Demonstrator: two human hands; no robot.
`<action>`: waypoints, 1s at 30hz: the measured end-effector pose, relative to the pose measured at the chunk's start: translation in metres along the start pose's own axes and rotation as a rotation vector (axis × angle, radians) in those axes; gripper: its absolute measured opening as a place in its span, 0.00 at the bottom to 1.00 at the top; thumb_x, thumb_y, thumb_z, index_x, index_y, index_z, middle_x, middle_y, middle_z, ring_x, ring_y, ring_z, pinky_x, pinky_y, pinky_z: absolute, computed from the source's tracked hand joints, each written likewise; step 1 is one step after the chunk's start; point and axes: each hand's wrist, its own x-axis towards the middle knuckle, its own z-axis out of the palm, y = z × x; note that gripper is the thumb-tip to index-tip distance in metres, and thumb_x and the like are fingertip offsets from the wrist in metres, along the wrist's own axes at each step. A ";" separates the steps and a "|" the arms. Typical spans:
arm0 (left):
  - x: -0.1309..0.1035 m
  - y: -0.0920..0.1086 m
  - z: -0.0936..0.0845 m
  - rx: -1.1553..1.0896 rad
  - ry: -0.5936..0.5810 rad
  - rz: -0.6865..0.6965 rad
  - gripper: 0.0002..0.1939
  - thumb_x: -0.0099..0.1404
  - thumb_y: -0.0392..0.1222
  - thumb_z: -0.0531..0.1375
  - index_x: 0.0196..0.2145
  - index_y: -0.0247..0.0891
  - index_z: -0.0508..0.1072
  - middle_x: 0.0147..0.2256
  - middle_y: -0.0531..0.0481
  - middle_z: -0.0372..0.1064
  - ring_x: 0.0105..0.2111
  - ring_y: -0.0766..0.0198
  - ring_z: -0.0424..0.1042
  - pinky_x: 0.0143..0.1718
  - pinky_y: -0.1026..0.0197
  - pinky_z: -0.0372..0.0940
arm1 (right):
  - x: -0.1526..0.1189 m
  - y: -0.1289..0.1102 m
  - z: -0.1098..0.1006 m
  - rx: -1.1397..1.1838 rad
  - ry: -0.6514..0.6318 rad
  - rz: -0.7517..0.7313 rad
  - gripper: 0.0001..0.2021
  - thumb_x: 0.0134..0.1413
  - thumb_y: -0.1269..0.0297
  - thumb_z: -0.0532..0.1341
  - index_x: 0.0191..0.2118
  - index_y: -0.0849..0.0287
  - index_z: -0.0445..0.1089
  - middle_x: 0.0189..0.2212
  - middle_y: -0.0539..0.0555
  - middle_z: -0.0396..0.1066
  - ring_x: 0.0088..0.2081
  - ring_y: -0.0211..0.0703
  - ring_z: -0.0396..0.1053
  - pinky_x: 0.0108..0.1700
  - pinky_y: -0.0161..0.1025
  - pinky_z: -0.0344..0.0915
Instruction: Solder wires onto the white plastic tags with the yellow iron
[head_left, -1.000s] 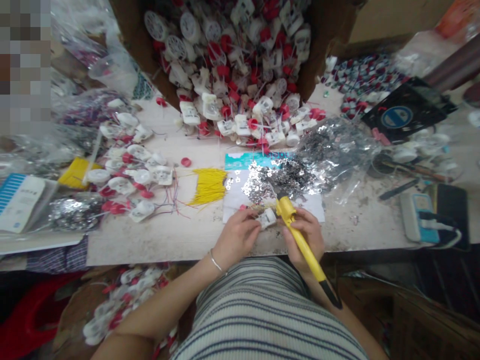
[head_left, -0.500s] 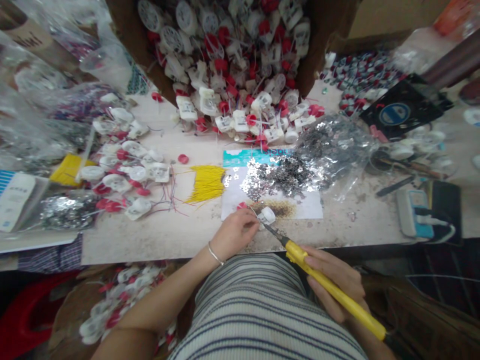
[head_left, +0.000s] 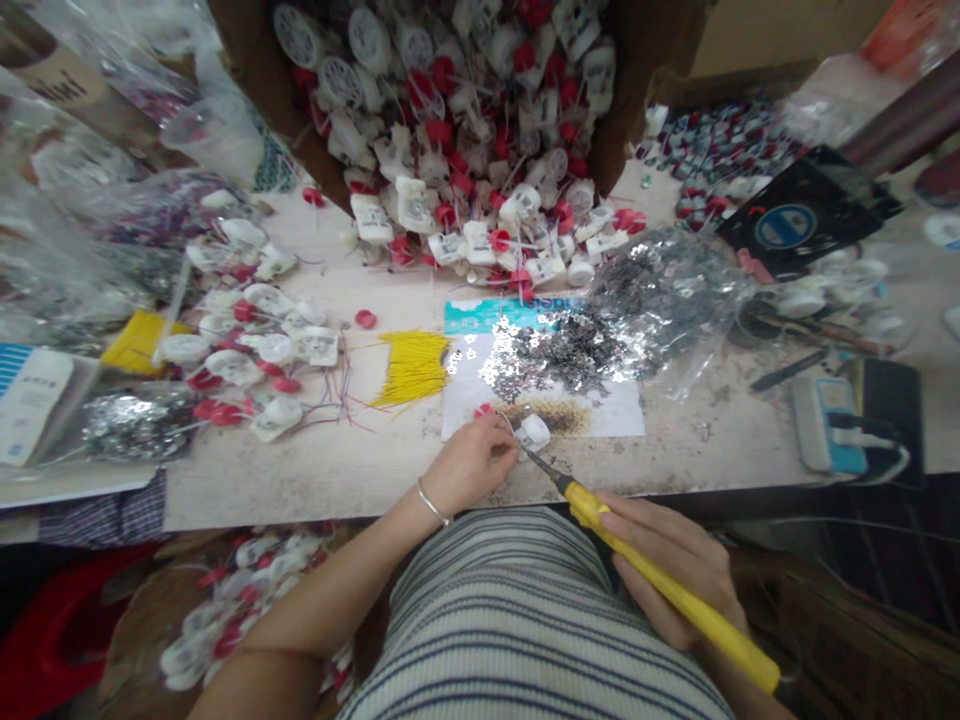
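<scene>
At the near edge of the printed sheet (head_left: 460,406), the fingers of the person's left hand (head_left: 474,458) pinch 1 white part (head_left: 535,432). The right hand (head_left: 686,550), nearer the body than the sheet, has its fingers wrapped around a yellow-handled tool (head_left: 664,579), its dark tip at the part. Yellow strands (head_left: 416,367) lie just left of the sheet.

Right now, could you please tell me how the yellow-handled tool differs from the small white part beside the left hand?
The yellow-handled tool is long and slender, while the white part is short and chunky. The tool has a dark, narrow front end; the part looks mostly white. The right hand grips the tool, whereas the part sits beside the left hand.
</scene>
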 end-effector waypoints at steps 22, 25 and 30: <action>-0.009 0.013 -0.005 0.172 0.127 0.128 0.31 0.54 0.51 0.64 0.53 0.36 0.64 0.43 0.42 0.71 0.46 0.50 0.66 0.51 0.43 0.56 | 0.052 0.034 0.098 0.098 0.421 0.089 0.08 0.46 0.77 0.64 0.28 0.58 0.66 0.51 0.55 0.60 0.46 0.42 0.71 0.44 0.39 0.74; -0.013 0.015 -0.016 0.095 0.006 0.079 0.29 0.57 0.46 0.61 0.54 0.36 0.62 0.40 0.45 0.72 0.39 0.57 0.69 0.48 0.49 0.60 | 0.056 0.030 0.097 0.187 0.402 0.099 0.09 0.45 0.77 0.65 0.27 0.58 0.65 0.50 0.55 0.61 0.45 0.42 0.71 0.44 0.38 0.74; -0.055 0.004 -0.072 0.061 -0.235 -0.220 0.15 0.56 0.40 0.56 0.43 0.39 0.71 0.33 0.51 0.73 0.30 0.64 0.71 0.34 0.63 0.64 | 0.065 0.037 0.093 0.235 0.485 0.164 0.09 0.46 0.78 0.63 0.27 0.58 0.65 0.50 0.54 0.61 0.44 0.40 0.72 0.43 0.39 0.74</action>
